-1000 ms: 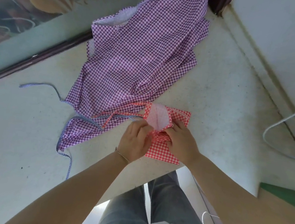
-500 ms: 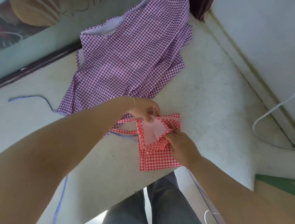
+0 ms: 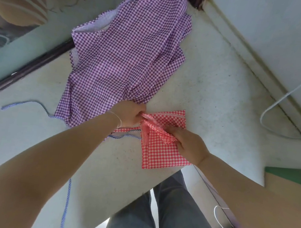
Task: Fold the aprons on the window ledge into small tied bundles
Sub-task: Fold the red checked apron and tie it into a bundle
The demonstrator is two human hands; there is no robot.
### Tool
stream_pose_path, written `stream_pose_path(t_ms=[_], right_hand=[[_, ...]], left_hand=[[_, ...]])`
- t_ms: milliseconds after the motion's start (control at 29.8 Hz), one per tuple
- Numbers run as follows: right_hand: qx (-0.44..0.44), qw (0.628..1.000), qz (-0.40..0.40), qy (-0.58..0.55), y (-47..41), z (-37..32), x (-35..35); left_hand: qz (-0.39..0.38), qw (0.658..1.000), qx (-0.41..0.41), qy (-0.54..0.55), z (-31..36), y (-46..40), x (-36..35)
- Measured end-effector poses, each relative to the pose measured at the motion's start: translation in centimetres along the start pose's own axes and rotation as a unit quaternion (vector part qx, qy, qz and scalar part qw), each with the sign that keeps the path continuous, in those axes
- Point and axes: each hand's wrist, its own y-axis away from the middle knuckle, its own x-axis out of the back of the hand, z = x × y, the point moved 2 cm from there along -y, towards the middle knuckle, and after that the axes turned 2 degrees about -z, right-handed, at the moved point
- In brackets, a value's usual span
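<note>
Plainly, with the left hand (image 3: 130, 114) and right hand (image 3: 188, 145) each pinched shut on the red apron (image 3: 161, 150) (half-folded), a loosened pinch risks springing the flap open.

Pale speckled ledge (image 3: 210, 93) — white wall (image 3: 272, 24) right, frosted window (image 3: 31, 38) left.

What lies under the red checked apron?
Under the red checked apron the pale ledge shows around it; its strap runs left over a blue striped tie. Directly beneath is covered.
</note>
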Motion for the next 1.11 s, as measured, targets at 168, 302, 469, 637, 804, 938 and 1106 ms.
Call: stream_pose_path(t_ms=[168, 302, 469, 637, 804, 938, 1106], right_hand=[[0.056, 0.997, 0.006, 0.049, 0.3, 0.7, -1.0], [0.052, 0.998, 0.021, 0.030, 0.7, 0.6, -1.3], [0.042, 0.998, 0.028, 0.045, 0.6, 0.2, -1.3], [0.045, 0.994, -0.001, 0.101, 0.9, -0.4, -1.5], [0.054, 0.990, -0.016, 0.127, 1.2, -0.7, -1.7], [0.091, 0.982, -0.059, 0.154, 1.7, -0.6, -2.4], [0.144, 0.965, -0.068, 0.206, 2.5, 0.1, -3.2]], left_hand=[[0.094, 0.987, -0.083, 0.104, 0.4, 0.5, -1.5], [0.110, 0.948, 0.009, 0.297, 0.9, 0.8, -1.3], [0.085, 0.952, 0.003, 0.295, 0.4, 0.9, -1.0], [0.181, 0.981, -0.074, -0.017, -0.9, 1.8, 1.2], [0.045, 0.987, -0.156, -0.017, 6.1, 5.6, -3.2], [-0.014, 0.990, -0.108, -0.084, 6.3, 7.0, -9.9], [0.037, 0.997, -0.066, 0.021, 8.3, 7.0, -9.7]])
